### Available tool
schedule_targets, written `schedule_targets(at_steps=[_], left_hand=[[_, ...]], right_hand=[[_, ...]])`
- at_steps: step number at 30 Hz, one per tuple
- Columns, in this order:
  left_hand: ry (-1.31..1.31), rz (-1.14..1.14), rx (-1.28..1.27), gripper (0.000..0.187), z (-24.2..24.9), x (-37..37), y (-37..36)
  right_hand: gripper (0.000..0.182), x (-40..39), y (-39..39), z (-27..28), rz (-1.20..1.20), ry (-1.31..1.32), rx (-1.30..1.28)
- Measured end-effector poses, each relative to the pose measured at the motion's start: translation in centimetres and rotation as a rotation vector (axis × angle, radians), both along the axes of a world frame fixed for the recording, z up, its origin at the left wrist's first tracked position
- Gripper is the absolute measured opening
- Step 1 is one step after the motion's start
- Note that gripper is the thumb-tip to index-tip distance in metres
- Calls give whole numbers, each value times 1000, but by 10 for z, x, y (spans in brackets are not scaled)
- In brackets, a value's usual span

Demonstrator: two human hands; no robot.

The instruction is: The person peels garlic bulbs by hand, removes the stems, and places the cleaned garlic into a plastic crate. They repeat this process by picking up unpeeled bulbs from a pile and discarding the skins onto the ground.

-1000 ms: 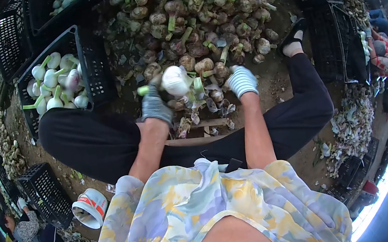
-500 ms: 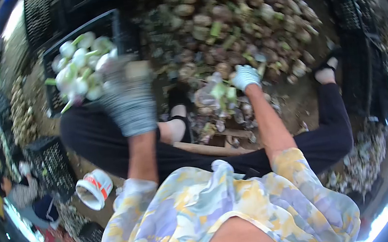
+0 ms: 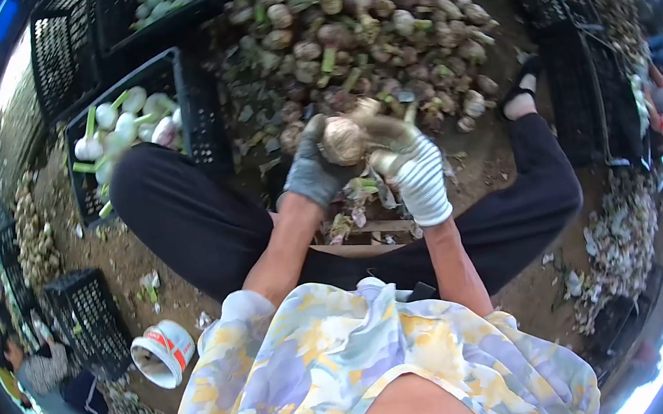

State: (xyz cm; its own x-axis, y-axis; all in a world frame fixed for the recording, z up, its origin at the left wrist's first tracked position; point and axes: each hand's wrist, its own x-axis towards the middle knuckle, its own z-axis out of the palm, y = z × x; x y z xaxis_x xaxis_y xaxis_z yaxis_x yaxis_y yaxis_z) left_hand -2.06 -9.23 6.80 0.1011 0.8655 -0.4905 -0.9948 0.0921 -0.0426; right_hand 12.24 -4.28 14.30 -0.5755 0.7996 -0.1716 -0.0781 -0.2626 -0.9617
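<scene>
A brownish, unpeeled garlic bulb (image 3: 344,140) is held up in front of the large garlic heap (image 3: 358,27). My left hand (image 3: 312,168), in a grey glove, closes round its left side. From the right, my right hand (image 3: 411,165), in a white-striped glove with a brownish palm, grips the same bulb; its fingers are smeared by motion. Loose skins and green bits (image 3: 359,195) lie under the hands, beside a wooden piece (image 3: 354,249) between my legs. Cleaned white garlic bulbs with green stems (image 3: 120,127) fill part of the black crate (image 3: 187,92) at my left knee.
More black crates stand at the upper left (image 3: 66,53) and along the right (image 3: 572,91). A white bucket (image 3: 164,353) sits at lower left near another black crate (image 3: 88,318). Garlic skins (image 3: 621,244) are piled at right. Other people (image 3: 43,370) are at both edges.
My left hand has moved from over the crate of white garlic to the middle. My right hand has come from the heap's edge to meet it, and a garlic bulb is now held between them.
</scene>
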Motion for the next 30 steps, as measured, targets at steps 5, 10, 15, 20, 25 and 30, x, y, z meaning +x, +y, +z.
schedule_targets(at_steps=[5,10,15,20,25,30], left_hand=[[708,59,249,49,21,19,-13],[1617,-137,292,59,49,37,-18],[1074,-27,133,48,41,49,-20],[666,36,46,40,33,50,-18],[879,24,51,43,34,49,-18],[1520,26,180,48,36,40,-21]], right_hand=[[23,26,9,-12,-148,46,-616],[23,22,1,-2,-195,95,-502],[21,34,-4,-17,-226,80,-498],[20,41,-11,-24,-203,-87,-297],[19,42,-8,-36,-155,-11,-371],[20,37,-11,-23,-194,261,-609]])
